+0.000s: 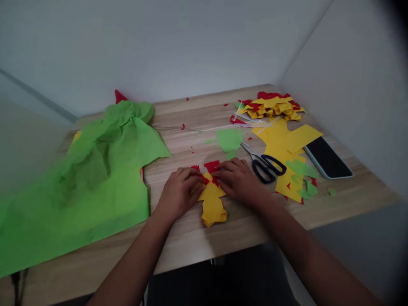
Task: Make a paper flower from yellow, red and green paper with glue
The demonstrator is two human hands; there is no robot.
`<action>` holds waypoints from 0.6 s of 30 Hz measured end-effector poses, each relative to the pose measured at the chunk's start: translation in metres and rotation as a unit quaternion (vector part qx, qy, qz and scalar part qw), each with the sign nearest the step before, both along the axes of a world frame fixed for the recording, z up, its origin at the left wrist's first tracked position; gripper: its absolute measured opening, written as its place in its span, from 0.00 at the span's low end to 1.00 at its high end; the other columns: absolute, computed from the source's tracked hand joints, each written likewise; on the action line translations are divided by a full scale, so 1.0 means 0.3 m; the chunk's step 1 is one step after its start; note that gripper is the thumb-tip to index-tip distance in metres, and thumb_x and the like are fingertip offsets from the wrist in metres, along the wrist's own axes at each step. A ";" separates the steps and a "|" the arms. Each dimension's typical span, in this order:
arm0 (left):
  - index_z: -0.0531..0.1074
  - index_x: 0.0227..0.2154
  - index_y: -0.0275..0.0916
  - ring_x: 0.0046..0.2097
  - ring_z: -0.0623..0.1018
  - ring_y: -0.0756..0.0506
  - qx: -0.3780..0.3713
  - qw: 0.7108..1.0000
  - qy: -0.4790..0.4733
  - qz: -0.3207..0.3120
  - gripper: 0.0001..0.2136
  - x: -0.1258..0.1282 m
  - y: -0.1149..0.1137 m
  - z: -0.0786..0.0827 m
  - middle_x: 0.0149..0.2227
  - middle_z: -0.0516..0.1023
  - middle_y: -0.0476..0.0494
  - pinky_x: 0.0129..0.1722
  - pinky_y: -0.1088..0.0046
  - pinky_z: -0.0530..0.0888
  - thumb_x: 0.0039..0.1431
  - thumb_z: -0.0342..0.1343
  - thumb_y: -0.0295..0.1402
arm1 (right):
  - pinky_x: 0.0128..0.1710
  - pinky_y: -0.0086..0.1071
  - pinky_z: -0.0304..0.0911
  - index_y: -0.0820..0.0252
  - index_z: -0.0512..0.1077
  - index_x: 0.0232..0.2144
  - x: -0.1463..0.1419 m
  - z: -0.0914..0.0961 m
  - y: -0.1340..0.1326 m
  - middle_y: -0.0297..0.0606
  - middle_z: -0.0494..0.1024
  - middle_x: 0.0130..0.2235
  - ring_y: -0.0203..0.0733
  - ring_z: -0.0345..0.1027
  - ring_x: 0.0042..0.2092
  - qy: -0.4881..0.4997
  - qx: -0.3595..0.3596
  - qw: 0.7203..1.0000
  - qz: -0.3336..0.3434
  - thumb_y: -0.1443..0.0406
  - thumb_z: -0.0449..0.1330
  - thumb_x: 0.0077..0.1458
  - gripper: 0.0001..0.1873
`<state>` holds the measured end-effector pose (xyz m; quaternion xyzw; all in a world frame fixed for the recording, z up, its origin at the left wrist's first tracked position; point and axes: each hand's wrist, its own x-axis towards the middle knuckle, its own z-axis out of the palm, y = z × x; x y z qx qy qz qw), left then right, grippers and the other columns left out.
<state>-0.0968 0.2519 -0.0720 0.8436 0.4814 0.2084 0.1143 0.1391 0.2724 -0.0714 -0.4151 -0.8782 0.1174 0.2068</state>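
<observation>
A yellow paper cut-out (213, 208), with curled lower corners, lies near the table's front edge. Red crepe paper pieces (211, 166) lie at its upper end. From the left, my left hand (182, 190) curls its fingers on the red paper beside the cut-out's top. Opposite it, my right hand (236, 180) has its fingertips closed on the red paper at the right side. The fingers partly cover the paper, so its exact folds are hidden. Just beyond my right hand lie scissors (266, 165) with dark blue handles and a light green paper piece (229, 140).
A large green crepe paper sheet (127, 187) covers the table's left side and hangs over the front edge. At the right are yellow paper sheets (279, 142), crumpled red-and-yellow paper (274, 108), white strips (251, 124), green scraps (302, 170) and a phone (330, 157). Walls stand behind and right.
</observation>
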 end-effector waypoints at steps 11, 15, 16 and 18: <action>0.76 0.39 0.41 0.48 0.74 0.43 0.037 0.996 -0.074 0.029 0.05 0.020 -0.032 0.069 0.46 0.76 0.42 0.48 0.62 0.72 0.62 0.58 0.30 | 0.50 0.52 0.60 0.55 0.79 0.49 -0.001 -0.027 0.006 0.48 0.76 0.52 0.57 0.65 0.50 0.004 0.033 0.999 -0.015 0.64 0.60 0.60 0.15; 0.74 0.35 0.40 0.42 0.75 0.46 0.154 0.959 -0.136 0.196 0.02 -0.083 -0.214 0.201 0.37 0.76 0.46 0.45 0.67 0.72 0.63 0.56 0.29 | 0.49 0.49 0.63 0.60 0.78 0.41 0.022 -0.035 0.013 0.47 0.76 0.42 0.53 0.68 0.44 0.096 0.075 0.991 -0.053 0.63 0.57 0.61 0.11; 0.73 0.36 0.40 0.40 0.75 0.46 0.182 0.932 -0.132 0.285 0.02 -0.140 -0.286 0.220 0.37 0.75 0.46 0.45 0.67 0.71 0.63 0.56 0.29 | 0.49 0.49 0.63 0.60 0.78 0.39 0.026 -0.037 0.016 0.46 0.76 0.39 0.52 0.68 0.43 0.113 0.082 0.988 -0.065 0.63 0.56 0.61 0.11; 0.71 0.44 0.40 0.40 0.73 0.45 0.209 0.837 -0.136 0.488 0.09 -0.291 -0.445 0.224 0.42 0.73 0.45 0.45 0.65 0.70 0.61 0.58 0.33 | 0.48 0.49 0.64 0.59 0.76 0.39 0.032 -0.041 0.021 0.44 0.77 0.36 0.52 0.69 0.41 0.142 0.092 0.982 -0.086 0.62 0.56 0.62 0.10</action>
